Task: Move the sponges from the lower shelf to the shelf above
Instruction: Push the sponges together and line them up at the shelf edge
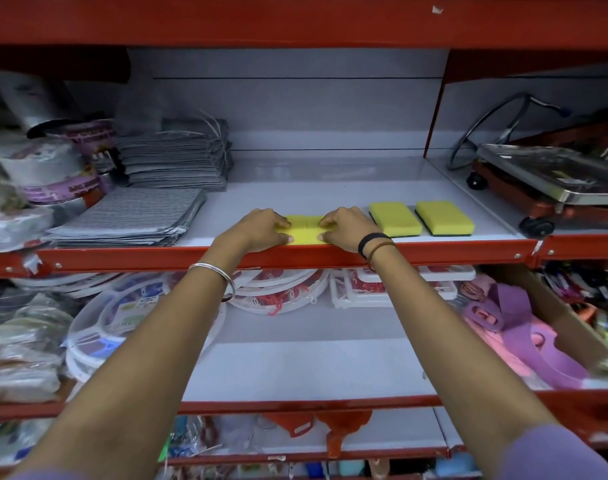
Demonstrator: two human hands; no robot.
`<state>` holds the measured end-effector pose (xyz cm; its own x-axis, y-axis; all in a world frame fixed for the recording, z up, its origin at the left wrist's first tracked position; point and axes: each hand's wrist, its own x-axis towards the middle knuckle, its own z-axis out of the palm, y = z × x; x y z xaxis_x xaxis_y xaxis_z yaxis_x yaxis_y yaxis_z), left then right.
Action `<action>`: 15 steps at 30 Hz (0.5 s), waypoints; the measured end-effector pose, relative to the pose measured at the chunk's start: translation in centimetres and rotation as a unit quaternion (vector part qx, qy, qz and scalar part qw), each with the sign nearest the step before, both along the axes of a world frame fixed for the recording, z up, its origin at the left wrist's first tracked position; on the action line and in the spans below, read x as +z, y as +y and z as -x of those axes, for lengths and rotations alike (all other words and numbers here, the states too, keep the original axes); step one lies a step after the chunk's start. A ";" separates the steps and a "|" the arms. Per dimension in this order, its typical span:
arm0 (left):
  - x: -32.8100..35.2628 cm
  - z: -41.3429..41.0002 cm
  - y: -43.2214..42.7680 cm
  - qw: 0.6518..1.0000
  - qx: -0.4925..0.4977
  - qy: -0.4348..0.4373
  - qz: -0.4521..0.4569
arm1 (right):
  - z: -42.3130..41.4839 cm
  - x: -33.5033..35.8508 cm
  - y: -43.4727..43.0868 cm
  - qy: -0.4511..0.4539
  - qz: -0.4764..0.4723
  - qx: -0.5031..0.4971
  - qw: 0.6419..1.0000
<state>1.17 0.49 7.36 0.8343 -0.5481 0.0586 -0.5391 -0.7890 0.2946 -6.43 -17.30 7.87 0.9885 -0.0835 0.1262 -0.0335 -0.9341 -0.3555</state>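
1. Upper shelf (330,199), white deck with a red front lip: it carries all the sponges in view; the bare middle of the lower shelf (295,362) shows none.
2. Two placed sponges (395,218), yellow foam on dark scouring pads, at three o'clock of my hands, long axes toward twelve.
3. My left hand (261,228) and right hand (347,226), fingers curled, pressing two yellow sponges (304,228) side by side against the front lip.
4. The seam between them runs toward twelve; each hand covers one, equally near.
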 end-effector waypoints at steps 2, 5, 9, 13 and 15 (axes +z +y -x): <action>0.4 0.3 -0.2 1.000 0.000 0.006 -0.010 | 0.0 -0.3 0.0 0.000 0.005 0.000 1.000; 1.6 0.5 -0.9 0.996 0.014 0.022 -0.081 | 0.4 -0.4 -0.4 0.007 0.000 0.011 1.000; 4.2 1.7 -3.5 0.983 0.046 -0.015 -0.180 | 1.7 0.2 -3.6 -0.102 -0.047 -0.024 0.993; 5.3 3.6 -9.2 0.993 0.028 -0.106 -0.048 | 3.4 0.9 -9.3 -0.167 -0.055 -0.116 0.978; 5.0 4.0 -12.6 0.995 -0.031 -0.089 -0.009 | 4.0 0.9 -11.8 -0.154 -0.045 -0.156 0.975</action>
